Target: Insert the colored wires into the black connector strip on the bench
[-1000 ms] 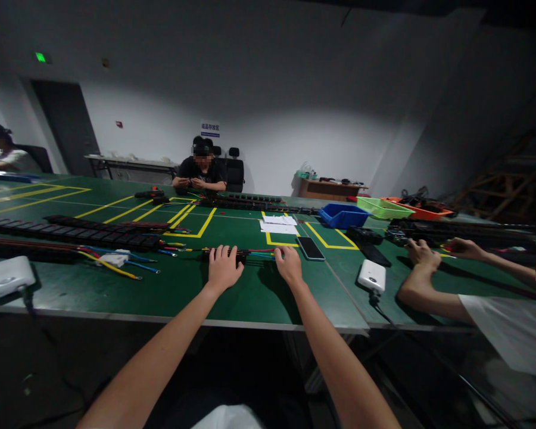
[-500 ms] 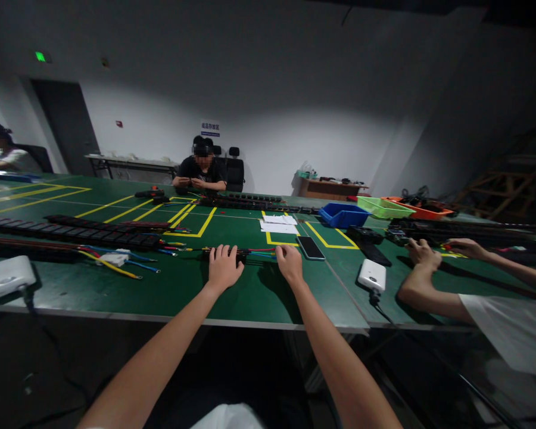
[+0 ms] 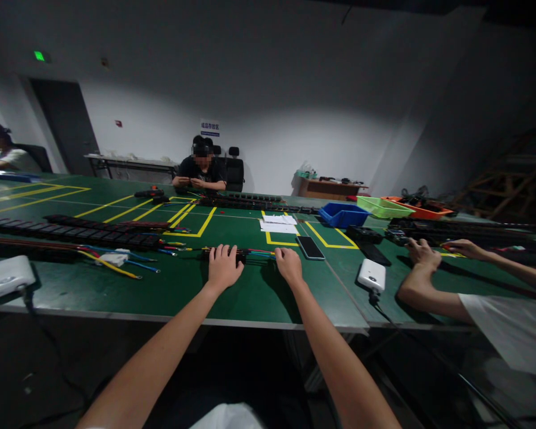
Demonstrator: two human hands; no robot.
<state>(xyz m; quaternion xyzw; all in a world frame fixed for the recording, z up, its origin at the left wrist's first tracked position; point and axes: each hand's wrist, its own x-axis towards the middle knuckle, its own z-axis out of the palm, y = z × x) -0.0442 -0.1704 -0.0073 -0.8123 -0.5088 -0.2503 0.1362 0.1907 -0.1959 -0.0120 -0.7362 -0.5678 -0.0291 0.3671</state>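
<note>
My left hand (image 3: pixel 223 267) lies palm down over a small black part (image 3: pixel 240 257), its fingers bent over the top and pressing it to the green table (image 3: pixel 250 301). Most of that part is hidden under the hand. From its right end run several thin coloured wires (image 3: pixel 258 253), red, blue and greenish. Their far ends are pinched in my right hand (image 3: pixel 289 265), whose fingers are closed; the tips are hidden. The wires stretch nearly straight between both hands, just above the table.
A phone (image 3: pixel 310 247) and white papers (image 3: pixel 278 224) lie beyond my right hand. Long black strips (image 3: pixel 71 232) with cable ends lie left. A blue bin (image 3: pixel 343 214) and white device (image 3: pixel 372 275) stand right. A co-worker's hands (image 3: pixel 424 256) work at the right; another person (image 3: pixel 201 170) sits opposite.
My right hand has shifted very slightly to the left, and the wires in it sit closer together. The left hand stays in place on the black part.
</note>
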